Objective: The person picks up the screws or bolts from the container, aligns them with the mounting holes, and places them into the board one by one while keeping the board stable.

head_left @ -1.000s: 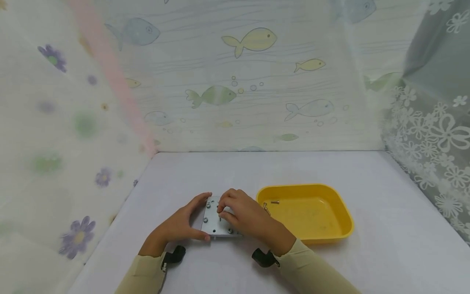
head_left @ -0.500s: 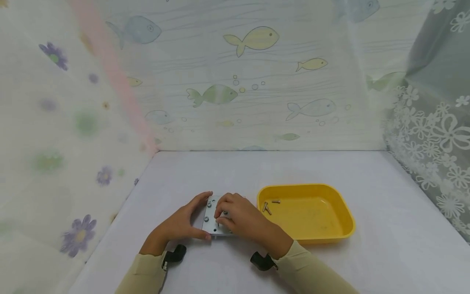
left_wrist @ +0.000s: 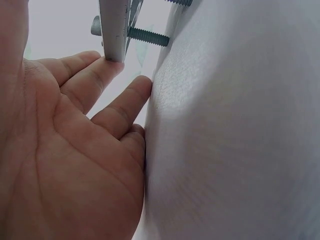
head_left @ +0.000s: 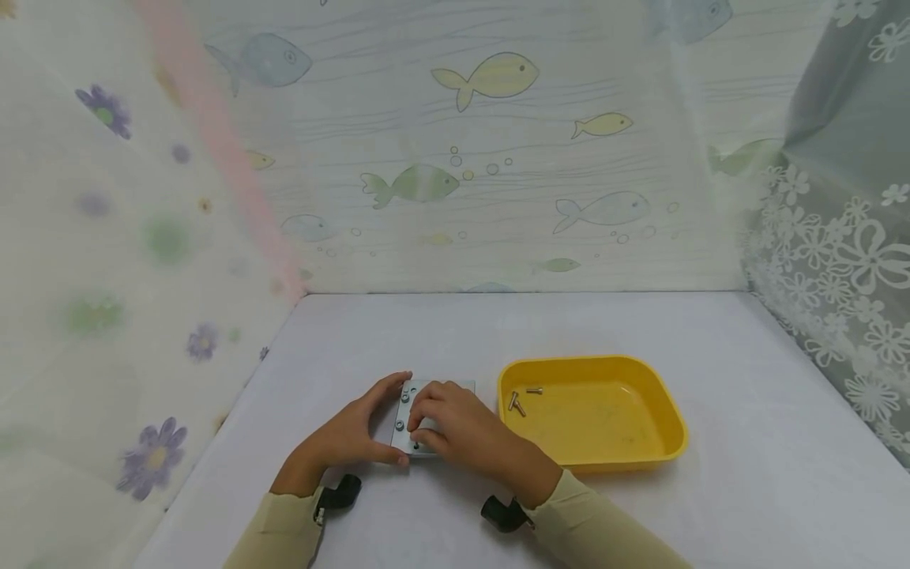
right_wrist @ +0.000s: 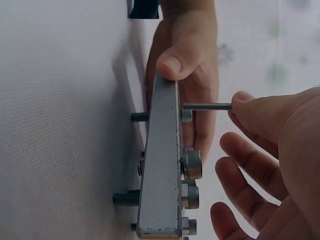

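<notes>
A silver metal plate [head_left: 406,412] stands slightly off the white table on the threaded ends of its bolts. My left hand [head_left: 347,433] grips it at the left side, thumb at the near edge and fingers at the far edge. Over the plate, my right hand [head_left: 460,427] pinches a thin screw [right_wrist: 207,106] between thumb and index finger; its tip points at the plate's top face, close to a bolt head. Several socket-head bolts [right_wrist: 192,165] sit in the plate. A bolt's threaded shank [left_wrist: 150,36] pokes out underneath in the left wrist view. The right hand hides much of the plate.
Right of the plate is a yellow tray [head_left: 597,462], with a few loose screws [head_left: 535,390] at its left end. Printed curtains [head_left: 498,237] enclose the table [head_left: 455,324] behind and at both sides.
My right hand has moved left and nearer over the plate with the screw, uncovering the plate's far right corner. The left hand keeps its place on the plate.
</notes>
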Action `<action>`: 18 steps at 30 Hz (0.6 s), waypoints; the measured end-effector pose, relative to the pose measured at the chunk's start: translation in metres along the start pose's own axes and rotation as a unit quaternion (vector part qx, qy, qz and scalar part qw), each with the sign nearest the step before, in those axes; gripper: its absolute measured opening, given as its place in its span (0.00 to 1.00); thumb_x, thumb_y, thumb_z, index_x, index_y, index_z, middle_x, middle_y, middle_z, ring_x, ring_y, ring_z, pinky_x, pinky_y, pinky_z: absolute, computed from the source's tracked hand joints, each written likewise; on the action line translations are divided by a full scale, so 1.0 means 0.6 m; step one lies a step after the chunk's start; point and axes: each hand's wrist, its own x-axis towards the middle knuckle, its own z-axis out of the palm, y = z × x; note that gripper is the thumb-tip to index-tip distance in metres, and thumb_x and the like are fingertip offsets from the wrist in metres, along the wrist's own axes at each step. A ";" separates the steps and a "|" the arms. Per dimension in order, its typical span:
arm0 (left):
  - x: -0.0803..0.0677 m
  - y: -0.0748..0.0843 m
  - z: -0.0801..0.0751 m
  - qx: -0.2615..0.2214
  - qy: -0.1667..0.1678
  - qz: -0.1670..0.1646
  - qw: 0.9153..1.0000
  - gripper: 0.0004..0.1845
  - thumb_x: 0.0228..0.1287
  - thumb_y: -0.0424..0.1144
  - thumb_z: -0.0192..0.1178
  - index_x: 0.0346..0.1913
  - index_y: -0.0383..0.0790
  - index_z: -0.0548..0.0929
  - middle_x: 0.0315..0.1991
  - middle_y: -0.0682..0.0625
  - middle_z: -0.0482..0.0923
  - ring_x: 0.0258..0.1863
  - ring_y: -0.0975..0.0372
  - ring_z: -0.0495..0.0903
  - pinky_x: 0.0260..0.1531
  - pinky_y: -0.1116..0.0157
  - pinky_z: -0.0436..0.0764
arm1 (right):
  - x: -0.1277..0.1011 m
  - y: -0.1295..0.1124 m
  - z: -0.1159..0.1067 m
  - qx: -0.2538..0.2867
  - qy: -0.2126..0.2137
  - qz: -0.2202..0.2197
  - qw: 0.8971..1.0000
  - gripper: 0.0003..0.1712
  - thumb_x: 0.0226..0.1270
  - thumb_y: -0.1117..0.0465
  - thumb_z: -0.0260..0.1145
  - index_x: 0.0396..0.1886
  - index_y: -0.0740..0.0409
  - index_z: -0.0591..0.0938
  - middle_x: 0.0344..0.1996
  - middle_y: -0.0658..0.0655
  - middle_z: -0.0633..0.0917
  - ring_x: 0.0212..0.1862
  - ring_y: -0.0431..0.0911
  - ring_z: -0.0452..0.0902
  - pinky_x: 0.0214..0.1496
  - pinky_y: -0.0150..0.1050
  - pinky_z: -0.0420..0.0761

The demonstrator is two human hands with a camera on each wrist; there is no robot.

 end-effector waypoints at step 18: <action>0.000 -0.001 0.000 0.006 -0.003 -0.003 1.000 0.67 0.37 0.63 0.85 0.82 0.65 0.55 0.80 0.58 0.60 0.81 0.58 0.57 0.75 0.37 0.60 | -0.003 -0.001 0.014 -0.049 -0.007 -0.006 0.999 0.04 0.72 0.50 0.70 0.41 0.42 0.88 0.50 0.41 0.81 0.50 0.39 0.73 0.55 0.36 0.77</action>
